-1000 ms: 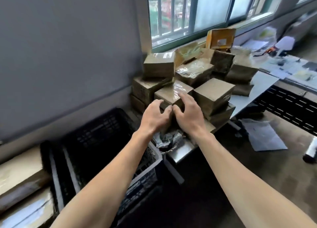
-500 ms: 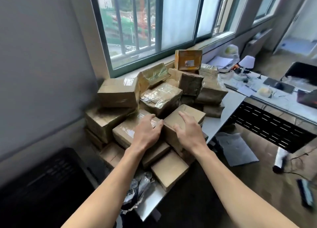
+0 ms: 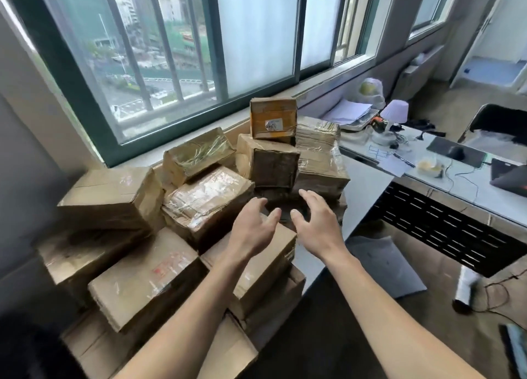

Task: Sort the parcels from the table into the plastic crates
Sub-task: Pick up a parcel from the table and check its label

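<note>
Here, brown cardboard parcels (image 3: 114, 196) lie heaped on the white table (image 3: 368, 184) under the window (image 3: 256, 36), stacked two and three deep and leaning on one another. The left hand (image 3: 252, 231) and the right hand (image 3: 316, 224) hang close together above the middle of the heap, palms turned toward each other, fingers loosely spread and slightly bent, holding nothing. Whether the left one brushes the plain parcel (image 3: 265, 267) beneath it cannot be told. At the top of the pile an orange-taped parcel (image 3: 272, 116) stands upright against the sill and bears a small white label (image 3: 272, 124) with dark handwriting too small to read. A front parcel (image 3: 142, 281) carries a smudged red stamp (image 3: 166, 267), also unreadable. Behind it, a film-wrapped parcel (image 3: 208, 199) glints with clear tape. In the lower left corner sits a dark blurred shape (image 3: 25, 350) that cannot be made out. On the desk (image 3: 462, 190) to the right, a clear tub (image 3: 429, 166) holds something yellow, and a thin plastic bag (image 3: 370, 90) near the sill holds a greenish round thing.
</note>
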A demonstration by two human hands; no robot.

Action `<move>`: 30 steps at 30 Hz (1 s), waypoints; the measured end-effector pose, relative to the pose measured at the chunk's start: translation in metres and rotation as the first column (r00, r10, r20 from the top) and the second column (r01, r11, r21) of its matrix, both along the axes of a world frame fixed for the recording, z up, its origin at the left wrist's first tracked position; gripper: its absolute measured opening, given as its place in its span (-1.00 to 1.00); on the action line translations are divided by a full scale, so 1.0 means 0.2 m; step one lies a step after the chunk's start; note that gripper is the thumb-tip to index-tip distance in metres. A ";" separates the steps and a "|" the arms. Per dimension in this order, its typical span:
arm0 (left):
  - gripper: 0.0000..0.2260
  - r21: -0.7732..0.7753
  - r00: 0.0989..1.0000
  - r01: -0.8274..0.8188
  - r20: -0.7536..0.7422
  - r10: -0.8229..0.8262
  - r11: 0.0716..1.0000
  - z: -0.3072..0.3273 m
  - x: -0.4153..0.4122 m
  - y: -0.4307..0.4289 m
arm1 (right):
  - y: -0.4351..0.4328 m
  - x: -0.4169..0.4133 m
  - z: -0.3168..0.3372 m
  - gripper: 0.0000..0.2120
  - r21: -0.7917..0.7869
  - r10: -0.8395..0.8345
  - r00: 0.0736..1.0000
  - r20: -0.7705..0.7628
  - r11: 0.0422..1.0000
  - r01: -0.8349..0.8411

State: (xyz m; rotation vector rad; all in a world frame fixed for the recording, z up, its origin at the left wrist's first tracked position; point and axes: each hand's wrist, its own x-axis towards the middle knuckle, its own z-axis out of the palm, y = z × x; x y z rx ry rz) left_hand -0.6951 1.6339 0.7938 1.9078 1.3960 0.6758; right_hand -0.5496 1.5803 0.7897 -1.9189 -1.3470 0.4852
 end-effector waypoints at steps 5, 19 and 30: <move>-0.53 -0.042 0.993 -0.122 -0.005 0.122 0.992 -0.02 0.38 0.02 | 0.08 0.43 -0.01 -0.47 -0.008 0.102 0.994 -0.026 0.995 -0.102; -0.50 -0.221 0.934 -0.329 0.070 0.351 0.918 -0.20 1.05 0.28 | 0.64 1.14 -0.12 -0.48 -0.056 0.311 0.950 0.033 0.949 -0.309; 0.00 -0.695 0.747 -0.321 0.232 0.623 0.644 -0.54 1.36 0.75 | 1.53 1.49 -0.23 -0.38 -0.166 0.313 0.927 0.205 0.945 -0.282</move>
